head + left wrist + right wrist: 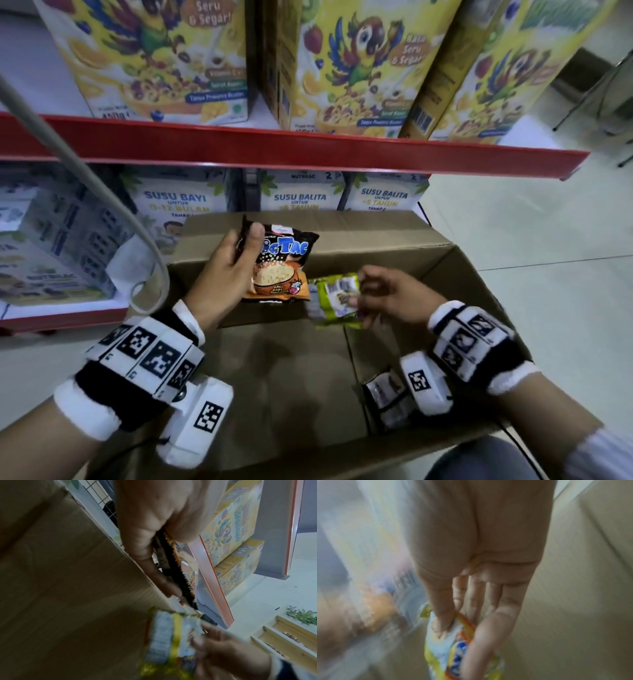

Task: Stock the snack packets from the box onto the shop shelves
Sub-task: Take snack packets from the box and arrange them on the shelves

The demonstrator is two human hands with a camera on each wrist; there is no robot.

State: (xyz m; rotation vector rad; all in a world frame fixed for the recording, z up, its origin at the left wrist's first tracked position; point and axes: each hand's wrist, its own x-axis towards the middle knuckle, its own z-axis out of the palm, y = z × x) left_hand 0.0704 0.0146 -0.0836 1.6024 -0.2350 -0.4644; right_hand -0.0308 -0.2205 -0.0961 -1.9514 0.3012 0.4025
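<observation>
My left hand (236, 260) grips a black and orange snack packet (284, 263) by its left edge, thumb on the front, above the open cardboard box (394, 236). The left wrist view shows that black packet (173, 568) edge-on between thumb and fingers. My right hand (383, 294) pinches a yellow-green snack packet (334, 296) just right of the black one, also over the box. In the right wrist view the yellow packet (448, 642) sits between thumb and fingers, blurred. Another packet (383, 390) lies in the box bottom, half hidden under my right wristband.
A red-edged shelf (308, 150) above carries yellow cereal boxes (359, 68). White milk formula boxes (299, 195) stand on the lower shelf behind the cardboard box. A grey cable (68, 161) hangs at left. Pale tiled floor (548, 240) lies to the right.
</observation>
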